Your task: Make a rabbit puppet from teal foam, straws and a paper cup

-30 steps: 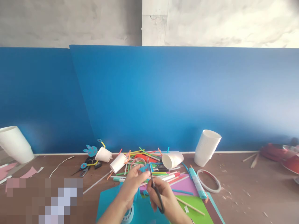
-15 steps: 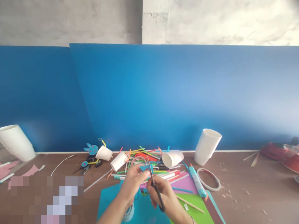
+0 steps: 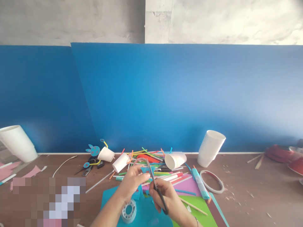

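Note:
My left hand [image 3: 133, 182] pinches a small piece of blue paper [image 3: 147, 170] between thumb and fingers. In my right hand [image 3: 165, 194] is a pair of scissors [image 3: 161, 198] with black handles, its blades pointing up and away from me across the paper. Whether the blades are cutting into the paper, I cannot tell. Below both hands lies a large blue sheet [image 3: 144, 217], and on it a white tape roll [image 3: 129, 211] close to my left wrist. A green sheet [image 3: 194, 208] is under my right forearm.
Behind my hands spreads a pile of coloured straws and markers [image 3: 172, 178]. Paper cups [image 3: 175, 160] lie on their sides there; a cup stack [image 3: 211, 148] stands at right. A blue rabbit cutout [image 3: 94, 150] sits at left. A white ring of tape [image 3: 211, 182] lies right, before a blue partition [image 3: 151, 101].
My left hand has moved slightly left and down, and the tape roll shows more fully. The blue paper has tilted against the scissors, which remain in my right hand.

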### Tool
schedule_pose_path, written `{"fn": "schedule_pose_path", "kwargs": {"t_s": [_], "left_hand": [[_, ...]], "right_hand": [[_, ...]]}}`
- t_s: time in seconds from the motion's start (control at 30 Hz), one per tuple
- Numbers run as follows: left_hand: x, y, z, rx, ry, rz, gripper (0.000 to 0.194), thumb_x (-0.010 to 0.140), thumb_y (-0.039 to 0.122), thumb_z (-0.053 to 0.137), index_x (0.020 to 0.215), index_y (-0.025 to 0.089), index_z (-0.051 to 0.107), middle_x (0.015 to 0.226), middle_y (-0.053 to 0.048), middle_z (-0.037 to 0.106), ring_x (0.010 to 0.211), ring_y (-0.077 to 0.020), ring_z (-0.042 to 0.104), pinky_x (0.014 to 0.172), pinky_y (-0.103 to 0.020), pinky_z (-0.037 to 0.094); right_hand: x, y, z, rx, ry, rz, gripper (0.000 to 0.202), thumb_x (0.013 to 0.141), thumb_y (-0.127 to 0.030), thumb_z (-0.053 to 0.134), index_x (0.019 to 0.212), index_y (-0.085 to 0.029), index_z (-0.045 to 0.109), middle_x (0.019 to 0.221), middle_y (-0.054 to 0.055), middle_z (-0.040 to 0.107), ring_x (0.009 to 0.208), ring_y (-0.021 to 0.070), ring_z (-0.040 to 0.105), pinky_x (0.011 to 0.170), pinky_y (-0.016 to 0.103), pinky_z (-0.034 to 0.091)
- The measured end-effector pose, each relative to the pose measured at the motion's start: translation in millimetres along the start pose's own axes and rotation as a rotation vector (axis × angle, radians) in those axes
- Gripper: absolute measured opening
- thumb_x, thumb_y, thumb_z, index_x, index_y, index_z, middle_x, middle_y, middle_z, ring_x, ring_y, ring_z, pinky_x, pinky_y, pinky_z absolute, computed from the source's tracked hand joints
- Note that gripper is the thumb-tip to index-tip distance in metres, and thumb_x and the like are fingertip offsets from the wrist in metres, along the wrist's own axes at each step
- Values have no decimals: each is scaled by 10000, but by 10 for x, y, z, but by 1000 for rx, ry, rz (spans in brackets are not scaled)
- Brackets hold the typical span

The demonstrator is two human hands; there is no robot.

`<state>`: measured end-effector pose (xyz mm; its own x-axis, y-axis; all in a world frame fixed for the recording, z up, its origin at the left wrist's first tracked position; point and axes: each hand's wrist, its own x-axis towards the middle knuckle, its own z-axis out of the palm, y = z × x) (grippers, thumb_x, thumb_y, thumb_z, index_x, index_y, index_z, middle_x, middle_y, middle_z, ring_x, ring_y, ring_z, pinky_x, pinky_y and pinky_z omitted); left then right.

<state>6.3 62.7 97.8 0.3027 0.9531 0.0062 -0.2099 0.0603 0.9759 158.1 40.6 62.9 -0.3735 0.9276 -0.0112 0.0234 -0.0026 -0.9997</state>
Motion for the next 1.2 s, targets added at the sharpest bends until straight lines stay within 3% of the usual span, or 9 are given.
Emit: {"fn": "schedule_pose_path", "kwargs": {"t_s": [0.27,0.5,0.67,1.03,1.2], "left_hand": [[-28,129,-35,78,-17,-20,200,641,289,682,780,145,689,742,-47,672,767,-213,596,730,-300,414],[-14,21,70,73,69,-8,280,700,373,647,890,172,687,920,-68,692,944,-256,590,878,-345,397],[-44,41,126,101,78,6,212,701,310,624,850,180,700,879,-52,698,944,-252,583,934,-363,353],[23,-21,-35,133,-46,31,225,692,261,611,881,171,694,878,-42,678,925,-232,569,857,-316,385],[5,15,-81,214,-22,-2,248,689,270,612,903,167,686,853,-40,661,927,-237,555,822,-309,394]], "right_hand": [[8,47,20,-12,-32,18,315,744,-436,657,680,-174,496,367,-92,418,296,48,361,307,152,238],[42,103,36,26,22,15,360,733,-504,638,719,-172,498,373,-84,456,296,51,375,315,153,262],[39,74,42,69,18,-40,372,709,-499,669,712,-164,508,421,-67,484,343,65,429,352,163,309],[19,72,42,45,5,-19,345,720,-468,673,690,-174,495,402,-91,430,311,45,370,321,155,245],[30,63,23,25,-9,10,325,730,-446,669,682,-171,502,372,-96,416,298,41,352,314,150,230]]}}
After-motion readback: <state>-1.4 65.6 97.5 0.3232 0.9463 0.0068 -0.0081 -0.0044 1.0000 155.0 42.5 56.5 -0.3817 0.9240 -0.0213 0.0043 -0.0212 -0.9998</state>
